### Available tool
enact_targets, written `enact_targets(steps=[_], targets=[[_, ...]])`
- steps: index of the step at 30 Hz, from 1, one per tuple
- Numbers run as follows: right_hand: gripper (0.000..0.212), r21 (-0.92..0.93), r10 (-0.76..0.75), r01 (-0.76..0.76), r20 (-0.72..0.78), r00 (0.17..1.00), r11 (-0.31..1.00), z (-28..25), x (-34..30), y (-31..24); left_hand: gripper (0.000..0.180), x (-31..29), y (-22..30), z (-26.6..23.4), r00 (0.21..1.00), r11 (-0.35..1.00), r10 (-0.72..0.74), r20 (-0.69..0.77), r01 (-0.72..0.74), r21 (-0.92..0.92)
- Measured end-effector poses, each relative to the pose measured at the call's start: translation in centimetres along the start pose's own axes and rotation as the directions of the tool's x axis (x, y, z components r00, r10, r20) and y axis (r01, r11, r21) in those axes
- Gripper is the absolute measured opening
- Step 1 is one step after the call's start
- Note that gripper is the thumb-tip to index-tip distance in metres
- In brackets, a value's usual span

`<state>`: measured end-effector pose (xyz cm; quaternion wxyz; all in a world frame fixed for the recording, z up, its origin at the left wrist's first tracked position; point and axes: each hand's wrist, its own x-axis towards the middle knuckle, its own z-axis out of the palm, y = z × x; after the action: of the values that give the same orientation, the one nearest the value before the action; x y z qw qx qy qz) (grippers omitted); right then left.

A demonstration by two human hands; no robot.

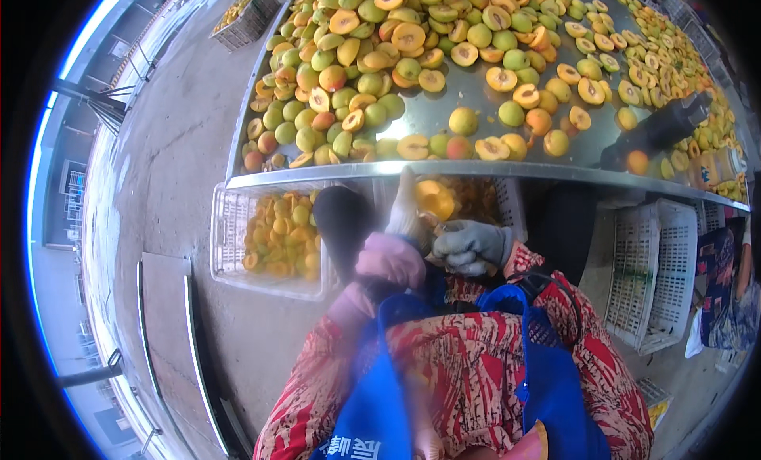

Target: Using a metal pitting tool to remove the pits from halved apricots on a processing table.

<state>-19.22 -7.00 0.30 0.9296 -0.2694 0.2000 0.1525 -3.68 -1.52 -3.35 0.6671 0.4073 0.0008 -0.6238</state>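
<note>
My left hand (396, 250), in a pink and white glove, is just below the table's front edge. It is closed on a yellow peach half (435, 199) whose hollow faces up, one white-gloved finger stretched along its side. Close on the right, my right hand (476, 244) wears a grey glove with the fingers curled shut. A small thin piece seems to stick out from them toward the peach half, too blurred to name. Behind both hands is a crate of peach halves (479, 200), partly hidden by them.
A metal table (432, 173) holds heaped whole and halved peaches (333, 79). A dark object (662, 128) lies on its right side. Below left is a clear crate of peach halves (281, 236); white crates (646, 274) stand at right. Another person's arm (743, 262) shows at the far right.
</note>
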Motion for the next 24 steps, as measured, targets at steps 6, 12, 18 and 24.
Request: enact_targets(steps=[6,12,18,24], targets=[[0.036,-0.72,-0.308,0.083,-0.188,0.933,0.689,-3.7,1.0,1.2,0.031,-3.2,10.4,-2.6,0.584,0.456,0.805,-0.106,-0.494,0.74],[0.045,-0.922,-0.479,-0.303,-0.384,0.79,0.239,-6.4,1.5,2.3,0.04,0.3,15.4,-2.9,0.435,-0.328,0.868,0.242,0.136,0.935],[0.023,-0.824,-0.41,0.076,-0.198,0.89,0.562,-7.1,-0.1,1.9,0.036,11.1,9.4,12.3,0.694,-0.472,0.435,0.573,-0.366,0.802],[0.022,-0.63,-0.355,0.12,-0.262,0.897,0.767,-7.3,-2.5,0.6,0.033,21.5,2.6,19.6,0.849,-0.524,0.182,0.496,-0.343,0.78]])
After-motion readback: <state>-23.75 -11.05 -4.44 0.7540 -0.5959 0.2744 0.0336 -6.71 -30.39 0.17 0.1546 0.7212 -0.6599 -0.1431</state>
